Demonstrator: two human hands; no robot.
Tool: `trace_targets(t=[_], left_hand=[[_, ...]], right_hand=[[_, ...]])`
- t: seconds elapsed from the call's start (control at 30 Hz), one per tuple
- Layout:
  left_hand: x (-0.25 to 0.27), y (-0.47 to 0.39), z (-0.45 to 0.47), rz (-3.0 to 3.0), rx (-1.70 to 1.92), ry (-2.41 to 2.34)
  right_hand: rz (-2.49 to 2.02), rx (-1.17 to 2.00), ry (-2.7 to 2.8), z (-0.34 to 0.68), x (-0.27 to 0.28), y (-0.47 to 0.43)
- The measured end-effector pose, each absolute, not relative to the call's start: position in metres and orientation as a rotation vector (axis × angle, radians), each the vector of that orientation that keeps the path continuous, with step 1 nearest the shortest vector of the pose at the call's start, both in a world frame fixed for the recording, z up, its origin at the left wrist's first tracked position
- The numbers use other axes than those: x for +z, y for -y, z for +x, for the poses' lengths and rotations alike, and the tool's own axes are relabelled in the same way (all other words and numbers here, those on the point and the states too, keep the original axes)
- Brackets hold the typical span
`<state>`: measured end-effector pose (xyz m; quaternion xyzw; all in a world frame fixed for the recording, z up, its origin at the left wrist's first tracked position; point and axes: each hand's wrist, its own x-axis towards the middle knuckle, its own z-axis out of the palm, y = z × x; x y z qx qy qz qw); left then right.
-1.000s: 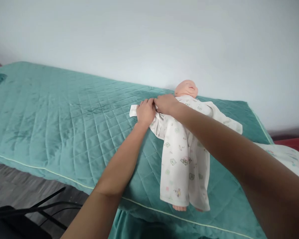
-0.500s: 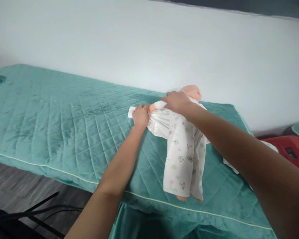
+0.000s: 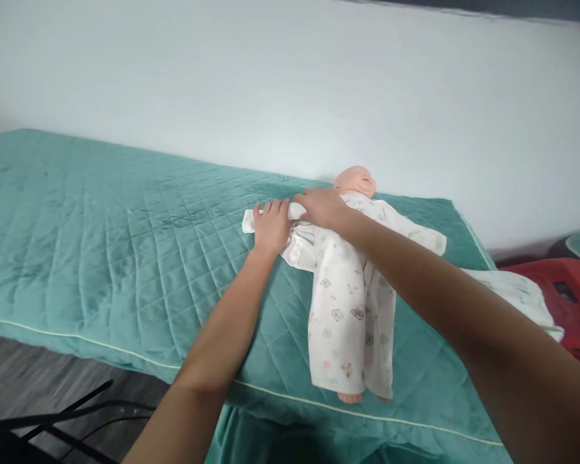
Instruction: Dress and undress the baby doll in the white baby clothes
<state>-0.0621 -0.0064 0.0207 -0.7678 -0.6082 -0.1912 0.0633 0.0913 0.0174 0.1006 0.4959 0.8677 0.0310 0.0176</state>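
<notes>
A baby doll (image 3: pixel 356 182) lies face up on the green quilted bed cover, its feet toward me. It wears a white printed gown or suit (image 3: pixel 336 309) with loose legs, and its bare feet show at the hems. My left hand (image 3: pixel 271 227) is closed around the white sleeve (image 3: pixel 248 221), whose cuff sticks out past my fingers. Nearer the doll's shoulder, my right hand (image 3: pixel 319 206) grips the same sleeve. Between my hands a short stretch of white cloth shows; the doll's arm inside is hidden. The opposite sleeve lies stretched out to the right.
The green quilted cover (image 3: pixel 101 245) spreads far to the left, against a white wall (image 3: pixel 222 77). At the right, a white printed cloth (image 3: pixel 517 293) lies by a red chair (image 3: pixel 575 303). Black metal legs (image 3: pixel 72 412) stand below the front edge at left.
The doll's hand, bare between my hands before, is now covered by white cloth. My right hand has moved slightly left along the sleeve. The view has shifted a little.
</notes>
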Motion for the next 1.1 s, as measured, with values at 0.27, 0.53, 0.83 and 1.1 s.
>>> trace_targets(t=[0.27,0.53,0.83,1.1], left_hand=[[0.022,0.007,-0.067,-2.235,-0.575,1.975],[0.025,0.009,-0.066,-2.232,-0.556,1.998],[0.074,0.052,-0.001,-2.637,-1.064,1.645],[0.124,0.006,0.139,-3.044,0.152,1.301]], right_hand=[[2.199,-0.253,-3.084,0.176,0.095,0.02],[2.84,0.131,-2.496,0.253,0.018,0.05],[3.073,0.12,-2.184,0.27,0.015,0.046],[3.237,0.05,-2.041,0.27,0.015,0.049]])
